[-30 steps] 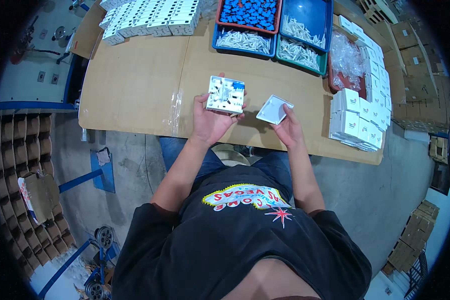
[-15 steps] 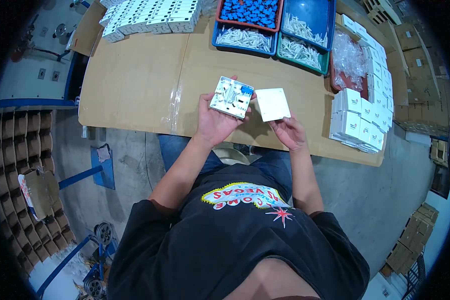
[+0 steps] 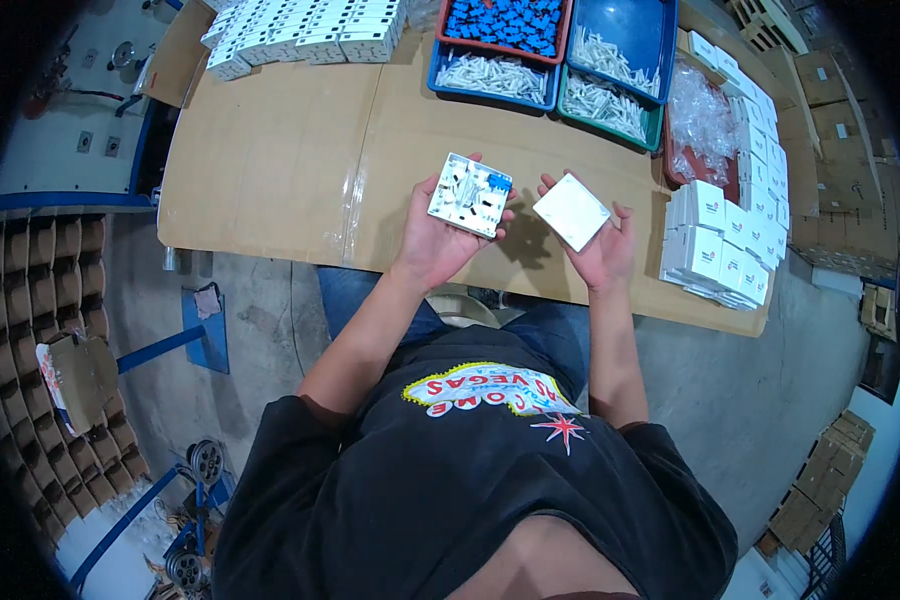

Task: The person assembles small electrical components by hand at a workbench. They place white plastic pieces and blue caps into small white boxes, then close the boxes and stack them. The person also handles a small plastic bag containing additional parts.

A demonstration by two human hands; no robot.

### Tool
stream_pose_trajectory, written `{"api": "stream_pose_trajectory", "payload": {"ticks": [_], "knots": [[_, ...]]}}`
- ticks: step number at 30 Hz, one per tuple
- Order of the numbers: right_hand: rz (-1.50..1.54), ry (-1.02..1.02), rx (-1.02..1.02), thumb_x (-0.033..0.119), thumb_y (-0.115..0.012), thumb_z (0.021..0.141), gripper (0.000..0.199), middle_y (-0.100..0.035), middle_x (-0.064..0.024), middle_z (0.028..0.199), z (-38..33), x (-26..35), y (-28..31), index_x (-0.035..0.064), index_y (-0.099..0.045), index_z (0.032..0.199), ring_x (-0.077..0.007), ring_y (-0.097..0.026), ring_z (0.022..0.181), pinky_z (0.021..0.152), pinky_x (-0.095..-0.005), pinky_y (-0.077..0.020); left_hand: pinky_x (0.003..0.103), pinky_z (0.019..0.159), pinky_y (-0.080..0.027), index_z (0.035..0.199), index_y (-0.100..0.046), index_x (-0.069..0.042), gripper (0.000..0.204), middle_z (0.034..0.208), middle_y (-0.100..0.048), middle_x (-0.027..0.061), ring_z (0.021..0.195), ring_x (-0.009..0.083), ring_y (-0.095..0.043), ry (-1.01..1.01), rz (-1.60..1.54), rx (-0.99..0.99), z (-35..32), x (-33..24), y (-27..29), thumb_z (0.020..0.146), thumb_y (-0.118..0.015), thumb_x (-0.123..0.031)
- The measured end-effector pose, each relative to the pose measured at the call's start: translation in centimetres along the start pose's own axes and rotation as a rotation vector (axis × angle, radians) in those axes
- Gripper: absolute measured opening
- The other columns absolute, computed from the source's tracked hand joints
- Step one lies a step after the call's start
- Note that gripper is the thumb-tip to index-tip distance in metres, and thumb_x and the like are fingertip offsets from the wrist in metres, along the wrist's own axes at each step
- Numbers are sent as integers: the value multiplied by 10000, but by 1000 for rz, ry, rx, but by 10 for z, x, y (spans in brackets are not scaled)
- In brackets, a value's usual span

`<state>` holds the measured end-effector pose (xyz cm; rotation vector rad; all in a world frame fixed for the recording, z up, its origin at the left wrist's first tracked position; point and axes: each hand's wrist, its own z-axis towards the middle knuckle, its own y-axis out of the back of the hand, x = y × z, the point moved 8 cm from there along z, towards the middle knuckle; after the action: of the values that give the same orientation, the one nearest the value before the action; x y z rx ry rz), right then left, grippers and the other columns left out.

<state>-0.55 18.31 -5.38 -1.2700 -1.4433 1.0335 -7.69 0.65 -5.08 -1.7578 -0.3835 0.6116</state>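
Note:
My left hand [image 3: 438, 232] grips a white square plastic housing [image 3: 470, 196] from below, with fingertips showing along its right edge. The housing's inner side faces up, showing small white and dark parts and a blue piece near its upper right corner. To the right, my right hand [image 3: 603, 250] supports a flat white square cover [image 3: 572, 212] on its palm, the fingers spread loosely around it. The cover's plain face is turned up and sits at a slant. Both pieces are held above the cardboard-covered table [image 3: 270, 170], apart from each other.
At the back stand a red tray of blue pieces [image 3: 503, 22], a blue tray [image 3: 495, 80], another blue tray [image 3: 620, 25] and a green tray [image 3: 605, 108] with white pieces. White units [image 3: 305, 35] line the far left; white boxes [image 3: 715, 240] and plastic bags [image 3: 698, 115] lie right.
My right hand has moved right, away from the housing, and its fingers have loosened under the cover, which has turned to a slant. My left hand and the housing have shifted slightly right.

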Motion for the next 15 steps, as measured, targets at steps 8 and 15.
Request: {"api": "stream_pose_trajectory", "payload": {"ticks": [8, 15], "knots": [[-125, -14, 132, 561, -349, 1054, 760, -362, -325, 1565, 4, 4, 8, 14, -309, 1580, -464, -450, 1400, 1169, -570, -380, 497, 956, -525, 1561, -393, -203, 581, 1444, -521, 280, 1171, 404, -626, 12, -14, 22, 3, 5, 7, 1051, -355, -478], [-332, -26, -96, 623, -345, 1053, 796, -438, -310, 1520, 4, -4, 26, 15, -334, 1567, -415, -543, 1319, 1108, -542, -452, 530, 1026, -492, 1576, -355, -209, 566, 1455, -519, 266, 1236, 434, -590, -8, 0, -24, 0, 9, 4, 1060, -379, -441]]}}
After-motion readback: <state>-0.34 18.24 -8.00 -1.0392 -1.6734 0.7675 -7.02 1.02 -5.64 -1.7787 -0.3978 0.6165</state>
